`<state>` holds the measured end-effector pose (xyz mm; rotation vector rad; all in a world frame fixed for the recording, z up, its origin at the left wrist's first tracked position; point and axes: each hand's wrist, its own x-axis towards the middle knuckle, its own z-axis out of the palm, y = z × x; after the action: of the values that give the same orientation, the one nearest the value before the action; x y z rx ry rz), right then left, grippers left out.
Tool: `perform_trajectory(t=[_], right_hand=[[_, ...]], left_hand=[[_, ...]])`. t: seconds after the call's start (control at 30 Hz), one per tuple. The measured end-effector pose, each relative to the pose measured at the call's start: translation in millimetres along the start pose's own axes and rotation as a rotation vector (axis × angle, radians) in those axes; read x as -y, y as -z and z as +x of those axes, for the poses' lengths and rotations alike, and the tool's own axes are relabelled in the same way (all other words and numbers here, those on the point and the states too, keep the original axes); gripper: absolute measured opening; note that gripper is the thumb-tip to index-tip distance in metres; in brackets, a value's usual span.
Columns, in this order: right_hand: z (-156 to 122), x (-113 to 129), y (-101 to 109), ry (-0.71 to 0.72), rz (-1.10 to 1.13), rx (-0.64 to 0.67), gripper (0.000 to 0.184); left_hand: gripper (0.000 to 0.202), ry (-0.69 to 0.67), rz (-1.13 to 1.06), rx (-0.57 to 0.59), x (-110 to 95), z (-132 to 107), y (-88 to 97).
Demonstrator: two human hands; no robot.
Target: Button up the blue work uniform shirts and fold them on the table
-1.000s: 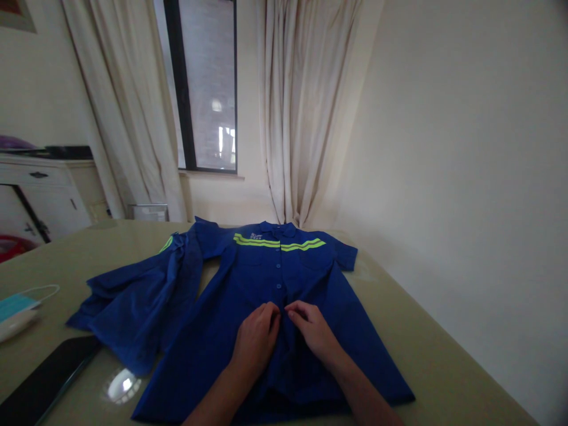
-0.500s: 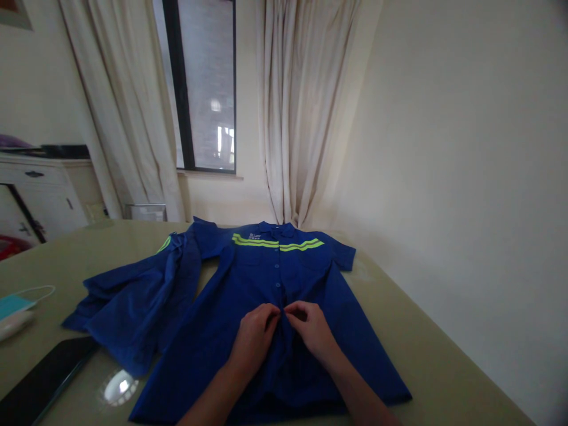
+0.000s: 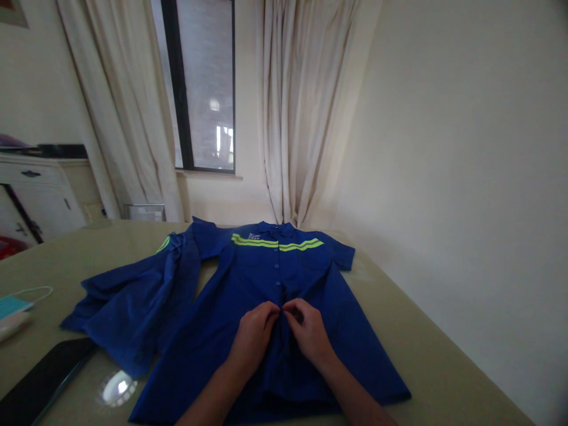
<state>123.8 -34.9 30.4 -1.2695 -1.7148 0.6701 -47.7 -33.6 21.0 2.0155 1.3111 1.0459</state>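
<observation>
1. Cream curtains (image 3: 306, 106) hang on both sides of a dark-framed window (image 3: 206, 89), with a plain pale wall (image 3: 452, 148) to the right and a white cabinet (image 3: 48, 189) at the far left.
2. Below them spreads a greenish-beige table (image 3: 448, 373), glossy enough to carry a bright reflection near its front.
3. On it, in the middle, lies a blue shirt (image 3: 231, 290), front up, collar toward the window, hem toward the person; yellow-green stripes (image 3: 255, 241) cross its chest.
4. Buttons (image 3: 277, 266) run down the front from the stripes toward the hands.
5. The left hand (image 3: 254, 334) pinches the shirt's front edge, thumb and fingers drawn together.
6. Close opposite, the right hand (image 3: 309, 331) pinches the same edge, its thumb and forefinger curved, tips together; the fingers hide any button there.
7. Left of the shirt lies a crumpled blue garment (image 3: 133, 307).
8. Farther left are a black flat object (image 3: 44, 378) and a light-blue mask (image 3: 14, 306) beside a whitish item (image 3: 15, 324).
</observation>
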Motion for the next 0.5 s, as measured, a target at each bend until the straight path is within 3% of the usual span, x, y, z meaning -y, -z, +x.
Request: perform_trajectory(t=[0.33,0.5], right_hand=[[-2.4,0.3,-1.7,0.09,-0.113,0.02,0.016],[-5.4,3.1,-1.6,0.145,-0.217,0.009,0.019]], left_hand=[[0.022,0.032,-0.015,-0.064,1.2,0.6,-1.5],[0.027,0.09,-0.159,-0.073,-4.7,-1.1,-2.2]])
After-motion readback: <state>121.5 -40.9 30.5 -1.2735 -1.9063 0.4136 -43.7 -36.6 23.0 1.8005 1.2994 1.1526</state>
